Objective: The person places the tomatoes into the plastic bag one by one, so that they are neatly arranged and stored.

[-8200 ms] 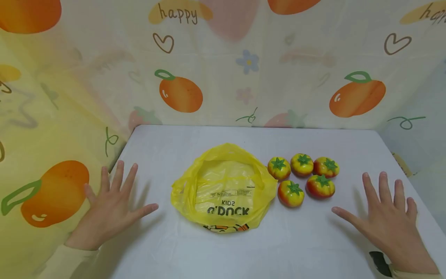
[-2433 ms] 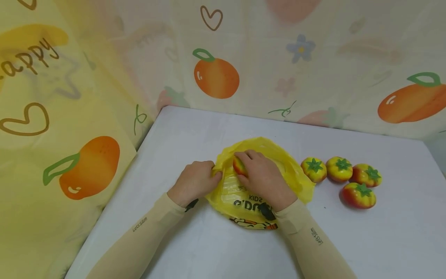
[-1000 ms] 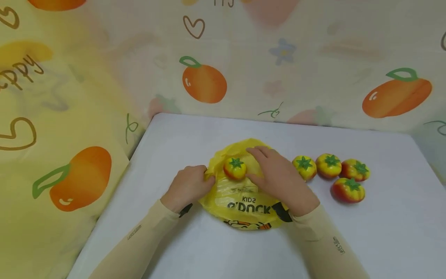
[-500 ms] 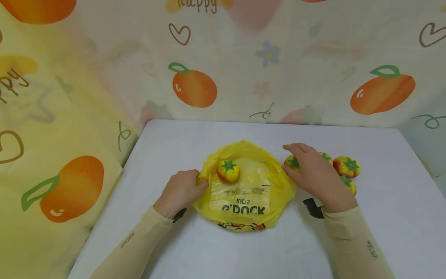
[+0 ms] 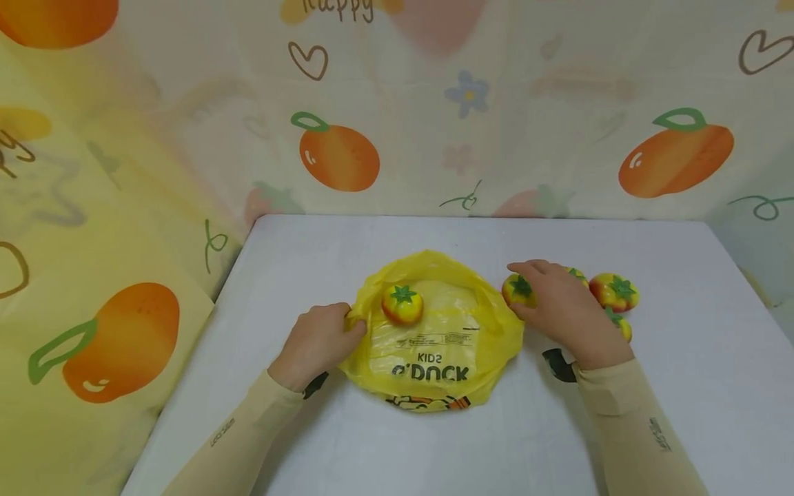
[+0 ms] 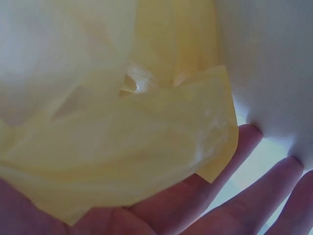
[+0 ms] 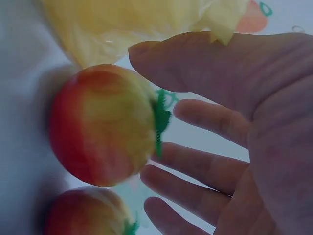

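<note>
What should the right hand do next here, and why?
Probably curl its fingers round the nearest toy tomato and lift it. The right hand hovers open over that tomato without a grip on it, one tomato already lies on the yellow bag, and the left hand pinches the bag's edge, keeping it in place.

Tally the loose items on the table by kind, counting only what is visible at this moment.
Toy tomatoes: 5, one on the bag, one under the right hand's fingers, three partly hidden behind that hand.
Yellow plastic bag: 1, its edge held by the left hand.
Total: 6.
</note>
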The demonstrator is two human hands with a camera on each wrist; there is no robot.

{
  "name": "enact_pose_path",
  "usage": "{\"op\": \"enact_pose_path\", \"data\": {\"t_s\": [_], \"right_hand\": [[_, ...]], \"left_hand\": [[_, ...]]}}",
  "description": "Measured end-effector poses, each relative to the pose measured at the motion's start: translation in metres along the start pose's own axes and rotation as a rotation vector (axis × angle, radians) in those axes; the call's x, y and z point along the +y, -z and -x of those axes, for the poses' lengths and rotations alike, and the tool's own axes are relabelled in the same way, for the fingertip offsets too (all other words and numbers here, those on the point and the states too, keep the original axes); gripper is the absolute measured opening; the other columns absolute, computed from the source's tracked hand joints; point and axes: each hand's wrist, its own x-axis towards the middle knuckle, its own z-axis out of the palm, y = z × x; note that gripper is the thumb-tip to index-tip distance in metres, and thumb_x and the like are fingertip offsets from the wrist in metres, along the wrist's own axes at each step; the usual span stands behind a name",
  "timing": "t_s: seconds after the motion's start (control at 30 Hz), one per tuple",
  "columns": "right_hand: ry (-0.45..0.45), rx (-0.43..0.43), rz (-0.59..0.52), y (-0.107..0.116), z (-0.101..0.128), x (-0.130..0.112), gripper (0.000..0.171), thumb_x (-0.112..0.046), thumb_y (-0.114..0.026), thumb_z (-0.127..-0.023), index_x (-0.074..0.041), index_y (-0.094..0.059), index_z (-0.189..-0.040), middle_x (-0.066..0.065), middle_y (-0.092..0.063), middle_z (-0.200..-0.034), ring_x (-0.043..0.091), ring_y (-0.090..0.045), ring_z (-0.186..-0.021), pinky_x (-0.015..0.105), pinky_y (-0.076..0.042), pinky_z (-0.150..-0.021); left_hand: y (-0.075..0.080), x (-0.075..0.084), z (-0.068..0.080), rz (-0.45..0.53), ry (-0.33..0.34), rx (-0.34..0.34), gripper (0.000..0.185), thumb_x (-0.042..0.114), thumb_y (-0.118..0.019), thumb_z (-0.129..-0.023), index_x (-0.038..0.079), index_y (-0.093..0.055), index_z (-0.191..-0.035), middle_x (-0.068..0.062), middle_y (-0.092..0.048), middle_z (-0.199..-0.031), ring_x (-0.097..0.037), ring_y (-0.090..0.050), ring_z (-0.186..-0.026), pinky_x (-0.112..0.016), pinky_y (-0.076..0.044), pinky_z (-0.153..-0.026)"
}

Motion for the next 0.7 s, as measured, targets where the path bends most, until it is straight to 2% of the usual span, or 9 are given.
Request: {"op": "enact_pose_path", "data": {"t_s": [0.17,0.43,0.7], "right_hand": [[-0.010,-0.018,0.041,-0.006,-0.004,0.000,0.064,-0.030,-0.078,-0.098,-0.009,-0.056,-0.155,0.022,-0.058,-0.152,0.048,-0.054,-0.140,0.067,-0.044,-0.118],[-0.006,-0.031,0.069,-0.011,-0.009,0.001,0.063,-0.028,-0.078,-0.097,-0.009,-0.057,-0.154,0.024,-0.058,-0.152,0.049,-0.050,-0.142,0.068,-0.027,-0.126],[-0.008,-0.043,0.072,-0.013,-0.011,0.001,0.064,-0.021,-0.080,-0.096,-0.008,-0.056,-0.154,0.024,-0.057,-0.152,0.048,-0.050,-0.142,0.066,-0.022,-0.128]], "left_hand": [[0.000,-0.001,0.000,-0.008,-0.001,-0.001,0.026,0.032,-0.060,-0.100,0.010,-0.064,-0.088,-0.004,-0.055,-0.067,-0.020,-0.054,-0.054,-0.030,-0.042,-0.052],[0.000,0.001,0.001,-0.008,-0.004,-0.001,0.027,0.032,-0.059,-0.100,0.009,-0.064,-0.087,-0.003,-0.054,-0.066,-0.020,-0.054,-0.053,-0.029,-0.042,-0.051],[-0.002,0.001,0.001,-0.009,-0.019,0.013,0.028,0.031,-0.058,-0.100,0.010,-0.061,-0.082,-0.001,-0.049,-0.065,-0.019,-0.051,-0.053,-0.029,-0.039,-0.051]]}}
